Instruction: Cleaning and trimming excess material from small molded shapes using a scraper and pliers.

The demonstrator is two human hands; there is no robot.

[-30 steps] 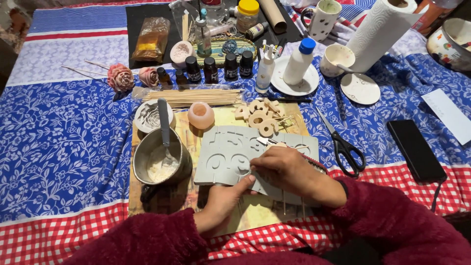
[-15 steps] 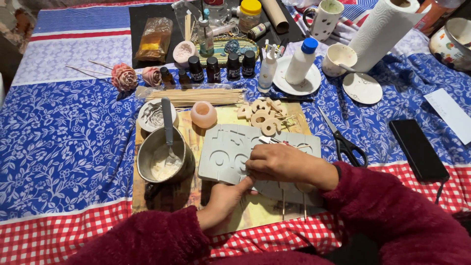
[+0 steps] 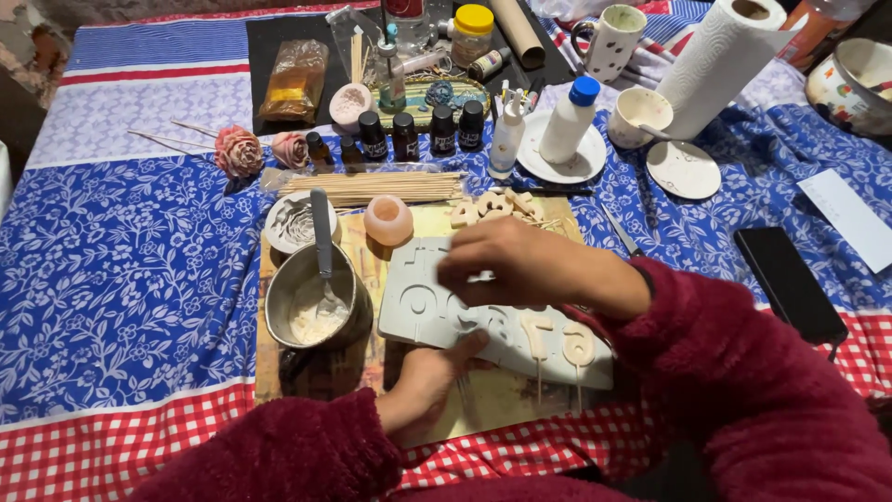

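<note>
A grey silicone letter mould (image 3: pixel 420 311) lies on a wooden board (image 3: pixel 321 376) in front of me. My left hand (image 3: pixel 429 379) grips the mould's near edge, thumb on top. My right hand (image 3: pixel 513 266) hovers over the mould's upper part, fingers pinched on a thin wooden stick whose tip (image 3: pixel 444 249) pokes out to the left. Two cavities at the mould's right end hold pale filling (image 3: pixel 578 344) with sticks pointing towards me.
A metal pot (image 3: pixel 279 302) of white mix with a spoon stands left of the mould. Behind are a pink round cup (image 3: pixel 387 220), a skewer bundle (image 3: pixel 372 186), cast letters (image 3: pixel 492 206), small dark bottles (image 3: pixel 418 135) and a white bottle (image 3: pixel 570 121). Scissors (image 3: pixel 621 232), a black phone (image 3: pixel 790 279) and a paper towel roll (image 3: pixel 720 60) lie to the right.
My right hand has moved up and to the left across the mould, uncovering the two filled cavities with sticks. My left hand has stayed at the near edge. The view has come closer.
</note>
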